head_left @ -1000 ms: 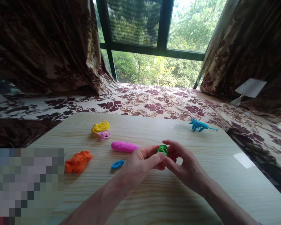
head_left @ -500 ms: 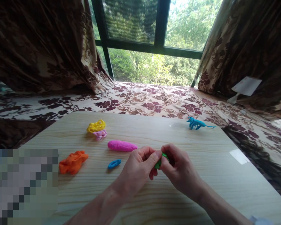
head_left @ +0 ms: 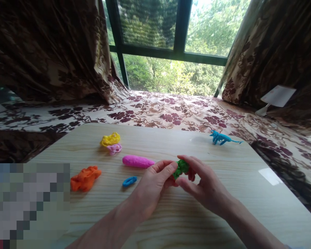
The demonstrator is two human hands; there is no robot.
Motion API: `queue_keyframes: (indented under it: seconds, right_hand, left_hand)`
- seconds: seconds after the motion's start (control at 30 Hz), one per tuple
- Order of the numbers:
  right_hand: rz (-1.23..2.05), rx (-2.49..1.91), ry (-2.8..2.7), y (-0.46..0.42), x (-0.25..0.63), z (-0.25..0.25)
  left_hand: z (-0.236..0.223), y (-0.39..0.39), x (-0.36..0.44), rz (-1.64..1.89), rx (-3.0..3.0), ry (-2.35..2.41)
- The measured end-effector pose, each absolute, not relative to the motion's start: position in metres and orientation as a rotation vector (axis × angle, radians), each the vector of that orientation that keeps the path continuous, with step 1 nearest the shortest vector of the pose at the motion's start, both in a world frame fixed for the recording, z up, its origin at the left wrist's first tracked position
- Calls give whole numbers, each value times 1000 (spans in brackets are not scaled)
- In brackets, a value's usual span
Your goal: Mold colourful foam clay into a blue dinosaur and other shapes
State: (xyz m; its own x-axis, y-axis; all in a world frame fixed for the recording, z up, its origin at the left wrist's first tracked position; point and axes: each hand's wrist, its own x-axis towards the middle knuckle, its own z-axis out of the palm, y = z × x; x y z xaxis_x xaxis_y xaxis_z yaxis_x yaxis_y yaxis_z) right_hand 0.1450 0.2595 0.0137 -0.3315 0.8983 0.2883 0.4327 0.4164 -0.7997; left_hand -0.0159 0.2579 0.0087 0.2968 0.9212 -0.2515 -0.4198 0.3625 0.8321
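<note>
A lumpy piece of green modelling clay (head_left: 181, 168) is held above the table between my two hands. My left hand (head_left: 159, 178) pinches its left side between thumb and fingers. On the other side, my right hand (head_left: 200, 176) curves its thumb and fingers round the clay, with part of those fingers hidden behind it. Just left of my left hand lies a thick pink clay roll (head_left: 137, 161), its right end covered by the hand. A small blue clay ring (head_left: 129, 181) rests nearer to me, beside my left wrist.
An orange clay lump (head_left: 86, 178) lies at the left of the pale wooden table (head_left: 155, 224). Farther back are yellow clay strands (head_left: 110, 139) touching a light pink clay piece (head_left: 114, 148). A blue clay animal figure (head_left: 221, 137) stands near the far right corner.
Half a second ago both hands were squeezed closely round the green clay. Now my right thumb and fingers have spread apart, and more of the clay shows. The view shifted slightly.
</note>
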Motion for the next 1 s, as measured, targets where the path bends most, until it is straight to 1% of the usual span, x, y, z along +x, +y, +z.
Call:
queue_keyframes:
  seconds: [0.1, 0.33, 0.4, 0.53, 0.6, 0.67, 0.77, 0.83, 1.0]
  right_hand:
    - [557, -1108, -2122, 255, 141, 13]
    - [502, -1151, -2158, 251, 136, 16]
    - [621, -1176, -2064, 249, 134, 18]
    - [1194, -1099, -1642, 248, 129, 22]
    - [1312, -1054, -1549, 250, 129, 22]
    - [1205, -1096, -1619, 252, 132, 19]
    - [856, -1184, -1838, 256, 137, 15]
    - [685, -1183, -1939, 258, 139, 14]
    - [512, -1217, -2005, 259, 137, 15]
  left_hand:
    - [12, 256, -15, 958, 689, 792]
    - [15, 252, -15, 847, 755, 763]
    - [16, 251, -14, 826, 719, 718]
    - [16, 251, -14, 835, 747, 658]
    - [14, 254, -15, 881, 751, 691]
    - [10, 257, -17, 935, 725, 751]
    - [6, 259, -18, 961, 695, 789]
    - [6, 259, -18, 935, 722, 780]
    - [12, 254, -16, 845, 832, 799]
